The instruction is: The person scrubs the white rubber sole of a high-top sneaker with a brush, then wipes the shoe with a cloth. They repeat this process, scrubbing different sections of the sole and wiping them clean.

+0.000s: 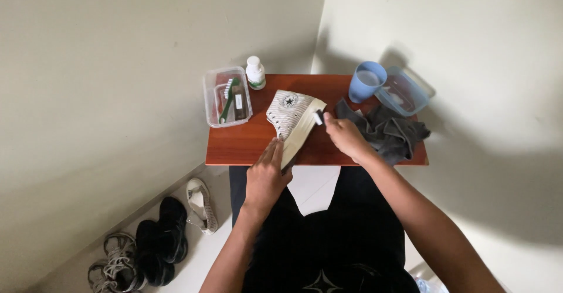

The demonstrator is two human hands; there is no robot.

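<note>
The right hand is closed around a small white-headed brush, whose tip meets the pale sole edge of a high-top canvas sneaker. The left hand lies with fingers extended and close together, flat against the heel end of the sneaker's sole, grasping nothing. The sneaker, off-white with a round ankle patch, rests tipped on its side near the middle of a small reddish-brown wooden table, sole turned toward the right hand.

Just right of the right hand, a crumpled dark grey cloth lies on the tabletop. Beyond it, at the far right corner, a light blue cup stands upright, touching or just beside a shallow translucent blue tray that overhangs the table's edge.

On the far left corner sits a clear plastic box that contains a green-handled brush and a few other small items too indistinct to identify. Just beside the box, toward the back edge, stands a small white bottle.

The table abuts a pale wall corner. Below the table, the person's lap in dark clothing fills the lower centre. On the floor to the left, along the wall, lie a light slip-on shoe, a black shoe and a grey laced shoe.
</note>
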